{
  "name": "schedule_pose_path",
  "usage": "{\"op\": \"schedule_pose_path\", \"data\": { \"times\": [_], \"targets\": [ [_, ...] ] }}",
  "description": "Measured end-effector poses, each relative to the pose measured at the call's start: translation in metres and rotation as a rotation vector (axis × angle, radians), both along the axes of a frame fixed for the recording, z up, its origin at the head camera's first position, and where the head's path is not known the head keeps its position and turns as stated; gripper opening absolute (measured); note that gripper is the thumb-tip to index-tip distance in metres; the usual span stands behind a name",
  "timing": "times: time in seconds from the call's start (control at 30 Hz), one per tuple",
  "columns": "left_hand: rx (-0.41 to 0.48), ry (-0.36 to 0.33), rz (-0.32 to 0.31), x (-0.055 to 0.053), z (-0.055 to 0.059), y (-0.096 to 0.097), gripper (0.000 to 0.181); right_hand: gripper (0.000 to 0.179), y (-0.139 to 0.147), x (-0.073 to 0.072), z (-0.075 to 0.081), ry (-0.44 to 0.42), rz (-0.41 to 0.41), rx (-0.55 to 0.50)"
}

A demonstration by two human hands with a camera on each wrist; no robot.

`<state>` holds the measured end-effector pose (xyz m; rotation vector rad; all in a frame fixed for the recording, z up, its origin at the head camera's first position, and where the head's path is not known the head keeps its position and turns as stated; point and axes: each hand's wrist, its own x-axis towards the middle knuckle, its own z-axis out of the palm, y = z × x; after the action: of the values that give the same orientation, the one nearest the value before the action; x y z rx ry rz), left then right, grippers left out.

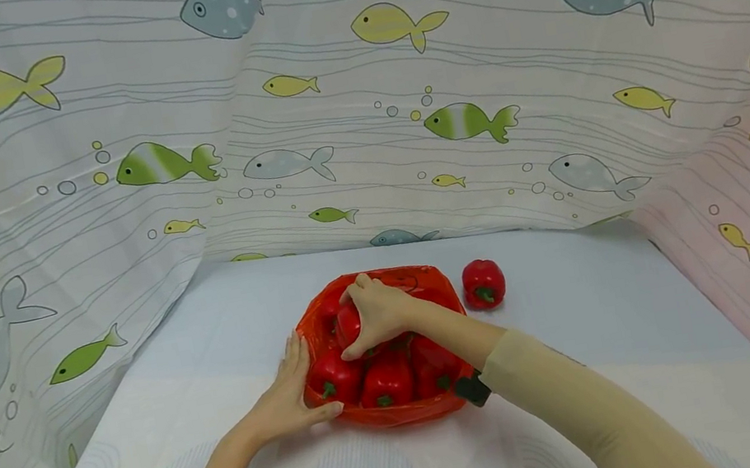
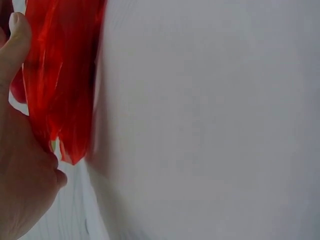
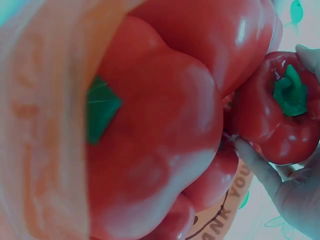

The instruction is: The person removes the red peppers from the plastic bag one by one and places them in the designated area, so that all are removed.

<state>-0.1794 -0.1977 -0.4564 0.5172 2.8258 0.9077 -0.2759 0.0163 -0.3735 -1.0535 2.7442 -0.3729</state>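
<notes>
My right hand (image 1: 380, 312) grips a red bell pepper (image 1: 348, 325) inside an orange-red plastic bag (image 1: 406, 412) at mid-table. In the right wrist view that pepper (image 3: 270, 120) shows its green stem between thumb and fingers. Several more red bell peppers (image 1: 385, 378) fill the bag around it. My left hand (image 1: 291, 391) rests against the bag's left side, fingers spread and fairly straight, thumb along the front rim. The left wrist view shows this hand (image 2: 25, 170) beside the bag's crinkled wall (image 2: 65, 85).
One red bell pepper (image 1: 483, 284) lies on the white table (image 1: 566, 292) just right of the bag. A fish-patterned curtain (image 1: 339, 115) hangs behind the table and along both sides. Dark wrist cameras sit at both sleeves.
</notes>
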Motion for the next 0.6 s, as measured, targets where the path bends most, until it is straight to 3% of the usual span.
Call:
{"op": "schedule_pose_path", "data": {
  "times": [0.23,0.6],
  "targets": [
    [0.008,0.009,0.0,0.0,-0.002,-0.001,0.121,0.074,0.007,0.001,-0.002,0.013,0.009,-0.087],
    [0.015,0.012,-0.003,0.0,-0.001,0.0,0.122,0.076,0.025,0.002,0.009,0.191,0.144,-0.25]
  ]
}}
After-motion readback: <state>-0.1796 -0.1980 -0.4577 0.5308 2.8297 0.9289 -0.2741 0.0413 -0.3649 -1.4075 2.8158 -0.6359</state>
